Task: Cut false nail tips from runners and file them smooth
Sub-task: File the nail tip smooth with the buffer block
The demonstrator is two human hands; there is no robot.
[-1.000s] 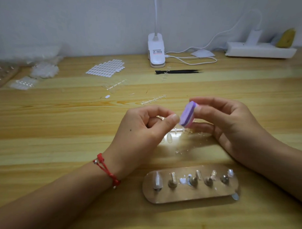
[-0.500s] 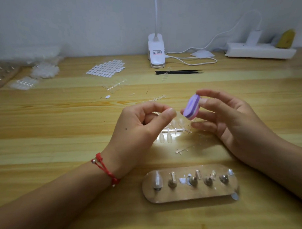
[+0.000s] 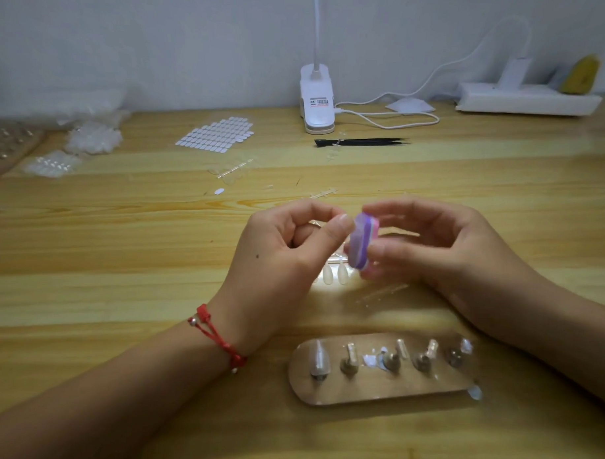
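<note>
Back toward the left hand [image 3: 286, 252] comes the file [image 3: 362, 241]. A moment ago it was up and away from the thumb. Now it sits right against the thumb tip.

The right hand [image 3: 447, 255] grips the file, fingers on top and thumb below. That hand looks blurry, so I think it is rubbing fast.

The left hand has its thumb and first finger pinched together. I think they pinch a tip, but it is too clear and small to see. Holding it out at the fingertips lets the file reach its edge.

Both hands are in the air above the worktop [image 3: 121, 257]. A runner [image 3: 337, 271] with tips on it lies just under them.

The file stands almost up and down, with its top leaning a bit to the left. Its flat purple side faces the left thumb.

A board [image 3: 384, 386] with little pegs lies close to the person, ready for done tips, I guess.
</note>
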